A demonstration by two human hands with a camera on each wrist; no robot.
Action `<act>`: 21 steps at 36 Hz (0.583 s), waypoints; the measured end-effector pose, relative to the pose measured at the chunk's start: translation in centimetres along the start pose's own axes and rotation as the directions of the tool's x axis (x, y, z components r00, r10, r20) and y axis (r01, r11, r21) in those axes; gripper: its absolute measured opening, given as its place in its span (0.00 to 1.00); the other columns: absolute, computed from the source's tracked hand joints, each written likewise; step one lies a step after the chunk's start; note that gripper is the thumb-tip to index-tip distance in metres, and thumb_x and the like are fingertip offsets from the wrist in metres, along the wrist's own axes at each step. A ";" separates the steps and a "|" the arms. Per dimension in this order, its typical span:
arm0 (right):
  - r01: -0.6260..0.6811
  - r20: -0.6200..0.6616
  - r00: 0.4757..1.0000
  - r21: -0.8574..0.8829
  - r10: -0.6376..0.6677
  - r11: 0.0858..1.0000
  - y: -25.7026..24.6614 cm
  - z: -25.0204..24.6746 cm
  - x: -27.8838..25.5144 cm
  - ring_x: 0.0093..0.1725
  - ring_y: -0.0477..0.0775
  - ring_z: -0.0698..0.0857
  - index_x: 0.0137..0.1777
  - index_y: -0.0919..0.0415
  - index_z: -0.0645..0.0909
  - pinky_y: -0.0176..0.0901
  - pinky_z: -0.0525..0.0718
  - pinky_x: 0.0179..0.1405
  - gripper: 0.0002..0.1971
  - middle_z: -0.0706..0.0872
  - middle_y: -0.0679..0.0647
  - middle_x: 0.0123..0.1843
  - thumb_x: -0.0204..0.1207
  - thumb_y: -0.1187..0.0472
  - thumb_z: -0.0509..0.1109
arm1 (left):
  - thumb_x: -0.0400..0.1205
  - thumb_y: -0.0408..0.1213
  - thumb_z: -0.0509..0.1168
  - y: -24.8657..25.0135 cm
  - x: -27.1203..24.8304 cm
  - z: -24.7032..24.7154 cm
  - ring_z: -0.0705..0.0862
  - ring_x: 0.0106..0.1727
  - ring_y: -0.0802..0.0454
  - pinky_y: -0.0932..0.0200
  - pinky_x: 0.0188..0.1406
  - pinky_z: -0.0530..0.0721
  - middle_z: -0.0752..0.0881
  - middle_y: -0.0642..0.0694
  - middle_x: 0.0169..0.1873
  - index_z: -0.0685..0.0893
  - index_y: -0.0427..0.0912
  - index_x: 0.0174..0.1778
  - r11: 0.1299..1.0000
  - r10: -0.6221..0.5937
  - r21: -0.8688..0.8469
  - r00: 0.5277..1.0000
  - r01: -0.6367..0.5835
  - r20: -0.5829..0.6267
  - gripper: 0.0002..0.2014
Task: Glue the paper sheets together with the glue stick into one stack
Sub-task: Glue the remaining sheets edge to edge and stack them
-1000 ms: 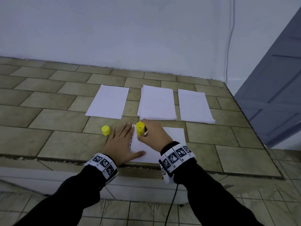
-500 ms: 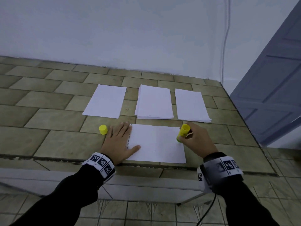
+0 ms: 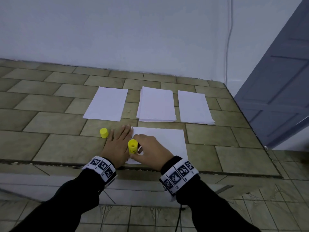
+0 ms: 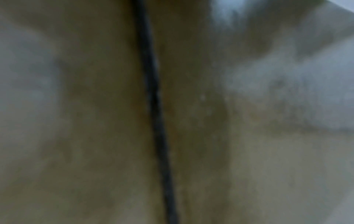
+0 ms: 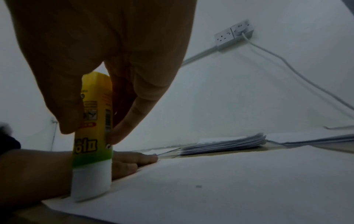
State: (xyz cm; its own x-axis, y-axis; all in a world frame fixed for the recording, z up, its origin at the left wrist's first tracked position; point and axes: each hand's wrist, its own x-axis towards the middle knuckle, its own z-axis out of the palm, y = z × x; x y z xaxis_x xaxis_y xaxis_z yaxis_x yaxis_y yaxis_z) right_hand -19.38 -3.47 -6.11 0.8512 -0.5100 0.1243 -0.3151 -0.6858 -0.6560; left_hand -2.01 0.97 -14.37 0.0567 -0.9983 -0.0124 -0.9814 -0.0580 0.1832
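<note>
A white paper sheet (image 3: pixel 167 141) lies crosswise near the ledge's front edge. My left hand (image 3: pixel 117 144) lies flat with straight fingers, pressing its left edge. My right hand (image 3: pixel 147 151) grips the yellow glue stick (image 3: pixel 132 146), which stands upright with its white tip on the sheet's near left corner. The right wrist view shows the glue stick (image 5: pixel 91 141) pinched between thumb and fingers, tip down on the sheet (image 5: pixel 229 181). The yellow cap (image 3: pixel 103 132) stands left of my left hand. The left wrist view is blurred tile.
Behind the sheet lie a single sheet (image 3: pixel 107 104), a middle paper stack (image 3: pixel 156 104) and a right stack (image 3: pixel 194 108). The tiled ledge (image 3: pixel 50 144) drops off in front. A blue door (image 3: pixel 280 84) stands at the right. A wall socket (image 5: pixel 233 34) with cable.
My right hand swept the glue stick from the sheet's far left to its far right corner, then back to the near left corner. The left hand stayed pressing the left edge.
</note>
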 end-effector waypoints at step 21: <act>-0.233 -0.159 0.956 0.091 0.245 0.968 8.1 -8.6 -9.2 0.42 0.44 0.88 0.44 0.56 0.87 0.45 0.88 0.45 0.10 0.90 0.47 0.43 0.64 0.65 0.81 | 0.78 0.55 0.23 0.6 0.0 -0.1 0.45 0.87 0.49 0.40 0.83 0.41 0.48 0.48 0.86 0.51 0.42 0.87 0.997 -0.068 0.023 0.998 0.068 -0.005 0.41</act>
State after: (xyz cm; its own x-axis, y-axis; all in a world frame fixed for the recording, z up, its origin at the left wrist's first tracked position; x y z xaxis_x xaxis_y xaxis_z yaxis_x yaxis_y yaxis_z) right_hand -33.42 -8.81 -6.19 0.6697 -0.7386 0.0765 -0.4652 -0.4976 -0.7321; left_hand -2.62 0.97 -14.16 0.1241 -0.9921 -0.0196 -0.9793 -0.1257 0.1588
